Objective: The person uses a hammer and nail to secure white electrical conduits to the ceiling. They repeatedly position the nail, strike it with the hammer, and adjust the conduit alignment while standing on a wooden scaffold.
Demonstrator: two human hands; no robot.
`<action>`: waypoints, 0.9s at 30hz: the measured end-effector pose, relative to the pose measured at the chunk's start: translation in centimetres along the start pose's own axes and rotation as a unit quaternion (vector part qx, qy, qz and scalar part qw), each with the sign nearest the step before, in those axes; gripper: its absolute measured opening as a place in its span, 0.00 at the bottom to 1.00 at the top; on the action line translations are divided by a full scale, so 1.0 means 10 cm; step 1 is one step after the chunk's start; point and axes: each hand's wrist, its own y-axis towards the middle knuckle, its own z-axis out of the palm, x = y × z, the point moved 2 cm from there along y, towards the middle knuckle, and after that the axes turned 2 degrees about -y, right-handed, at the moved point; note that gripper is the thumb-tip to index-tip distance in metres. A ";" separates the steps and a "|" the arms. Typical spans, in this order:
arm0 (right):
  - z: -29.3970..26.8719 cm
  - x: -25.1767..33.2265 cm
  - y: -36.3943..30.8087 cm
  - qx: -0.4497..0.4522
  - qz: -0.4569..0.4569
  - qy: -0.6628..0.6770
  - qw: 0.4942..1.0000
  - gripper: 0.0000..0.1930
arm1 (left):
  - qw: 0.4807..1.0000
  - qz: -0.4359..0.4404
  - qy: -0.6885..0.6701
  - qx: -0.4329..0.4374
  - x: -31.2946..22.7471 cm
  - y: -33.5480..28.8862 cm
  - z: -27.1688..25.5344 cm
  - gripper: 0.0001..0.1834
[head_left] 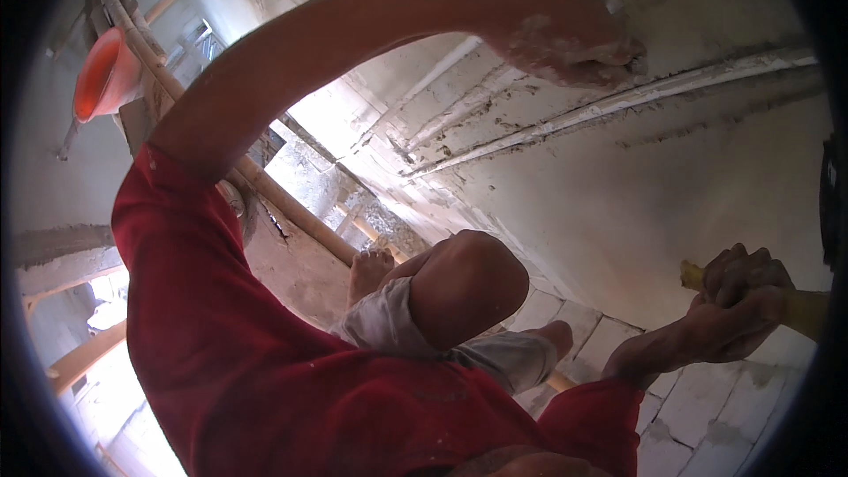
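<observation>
My left hand (574, 49) is raised across the top against the plastered wall (565, 203), its fingers curled and smeared with pale plaster. Whatever those fingers hold, if anything, is hidden. Just below this hand a pale pipe-like strip (618, 104) runs slantwise along the wall. At the lower right my right hand (738, 287) is closed round a yellowish pole (804, 311), whose short end pokes out on the hand's left side.
An orange bucket (99, 79) hangs tilted at upper left beside bamboo poles (296, 212). My bent knee (477, 287) and bare foot (371, 272) are mid-view. Pale blockwork (698, 397) shows at lower right. A dark object (829, 199) sits at the right rim.
</observation>
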 end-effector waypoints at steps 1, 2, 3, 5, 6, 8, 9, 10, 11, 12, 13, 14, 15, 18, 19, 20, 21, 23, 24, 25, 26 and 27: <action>0.00 -0.04 0.01 0.017 -0.020 0.010 1.000 0.25 | 0.999 0.022 0.020 -0.011 0.01 -0.01 0.02 0.16; 0.01 -0.05 0.04 0.034 -0.037 0.009 0.999 0.27 | 1.000 0.011 0.000 -0.007 0.04 0.03 0.03 0.16; -0.13 -0.14 0.04 0.073 -0.019 0.053 0.996 0.26 | 1.000 -0.002 -0.015 -0.001 0.06 0.05 0.00 0.16; -0.20 -0.36 -0.11 0.080 0.044 0.016 0.996 0.18 | 0.998 -0.026 -0.048 0.016 0.07 0.11 -0.04 0.16; -0.08 -0.47 -0.26 0.046 0.091 -0.060 0.993 0.12 | 0.998 -0.033 -0.049 0.031 0.09 0.10 0.01 0.16; 0.15 -0.32 -0.23 0.062 0.157 -0.231 0.958 0.07 | 0.998 -0.026 -0.052 0.040 0.27 0.07 0.19 0.16; 0.38 -0.34 -0.11 0.119 0.169 -0.271 0.940 0.07 | 0.994 -0.057 -0.062 0.067 0.26 -0.06 0.18 0.16; 0.48 -0.28 0.01 0.174 0.177 -0.337 0.908 0.08 | 0.991 -0.073 -0.085 0.073 0.25 -0.11 0.16 0.16; 0.42 -0.26 0.00 0.097 0.155 -0.301 0.936 0.09 | 0.984 -0.087 -0.140 0.068 0.15 -0.05 0.01 0.16; 0.35 -0.25 -0.12 0.031 0.133 -0.248 0.959 0.11 | 0.971 -0.118 -0.197 0.070 0.05 -0.08 -0.06 0.17; 0.29 -0.27 -0.18 -0.035 0.111 -0.192 0.974 0.13 | 0.966 -0.119 -0.227 0.018 0.05 -0.12 -0.03 0.17; 0.24 -0.21 -0.13 -0.038 0.079 -0.167 0.982 0.15 | 0.958 -0.108 -0.263 -0.038 0.09 -0.13 0.06 0.18; 0.18 -0.18 -0.09 -0.042 0.050 -0.141 0.988 0.17 | 0.947 -0.092 -0.296 -0.089 0.14 -0.10 0.14 0.20; 0.19 -0.25 -0.04 -0.079 0.005 -0.046 0.996 0.18 | 0.926 -0.138 -0.335 -0.104 0.10 -0.16 0.30 0.22; 0.23 -0.32 -0.09 -0.100 0.019 -0.059 0.993 0.19 | 0.950 -0.123 -0.268 -0.100 0.05 -0.21 0.22 0.20; 0.28 -0.33 -0.17 -0.122 0.032 -0.076 0.989 0.19 | 0.912 -0.067 -0.353 -0.199 0.04 -0.29 0.22 0.20; 0.31 -0.38 -0.29 -0.142 0.054 -0.085 0.985 0.19 | 0.876 -0.129 -0.379 -0.271 -0.05 -0.43 0.17 0.21; 0.22 -0.51 -0.55 -0.130 0.118 -0.078 0.981 0.18 | 0.776 -0.331 -0.365 -0.395 -0.27 -0.66 -0.01 0.24; 0.20 -0.58 -0.71 -0.136 0.142 -0.092 0.976 0.17 | 0.792 -0.354 -0.261 -0.424 -0.36 -0.82 0.00 0.23; 0.18 -0.64 -0.85 -0.143 0.165 -0.109 0.970 0.16 | 0.799 -0.368 -0.156 -0.450 -0.41 -0.94 0.12 0.22; 0.14 -0.70 -1.00 -0.152 0.196 -0.106 0.963 0.14 | 0.721 -0.401 -0.260 -0.502 -0.47 -1.05 0.33 0.21; 0.10 -0.77 -1.16 -0.159 0.227 -0.104 0.955 0.13 | 0.625 -0.430 -0.357 -0.545 -0.53 -1.18 0.56 0.20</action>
